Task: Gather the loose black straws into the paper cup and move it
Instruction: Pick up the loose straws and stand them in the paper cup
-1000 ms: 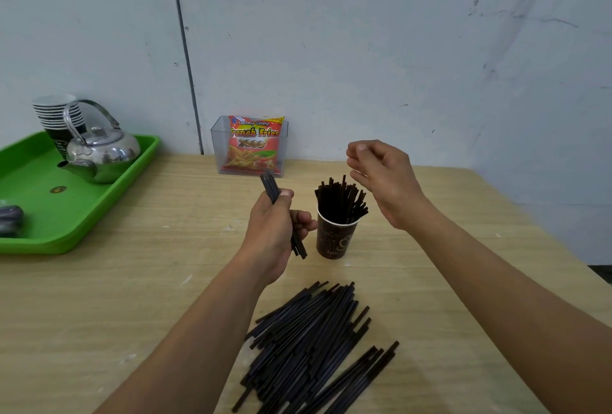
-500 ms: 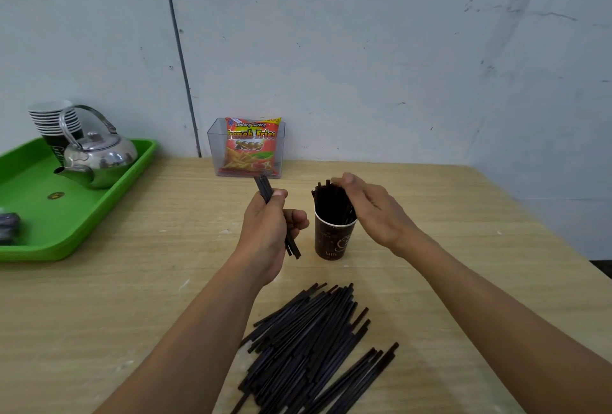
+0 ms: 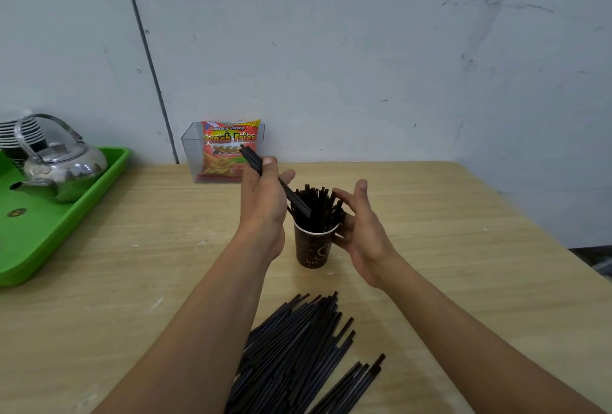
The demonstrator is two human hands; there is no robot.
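Dark paper cup point(image 3: 312, 248) upright near table point(image 3: 463, 248) centre, packed with black straws point(image 3: 318, 206) fanning above rim. Small bundle of straws point(image 3: 275, 181), tilted, lower ends entering cup mouth, pinched between thumb and fingers of left hand point(image 3: 263, 198). Right hand point(image 3: 361, 231) just beside cup's right wall, fingers spread wide, cupped around the standing straws; contact not discernible. Loose pile of straws point(image 3: 298, 347) flat toward near edge. Snack packet point(image 3: 228, 148) in clear holder point(image 3: 192, 155) at far edge. Green tray point(image 3: 66, 225) with metal kettle point(image 3: 63, 170) at left edge.
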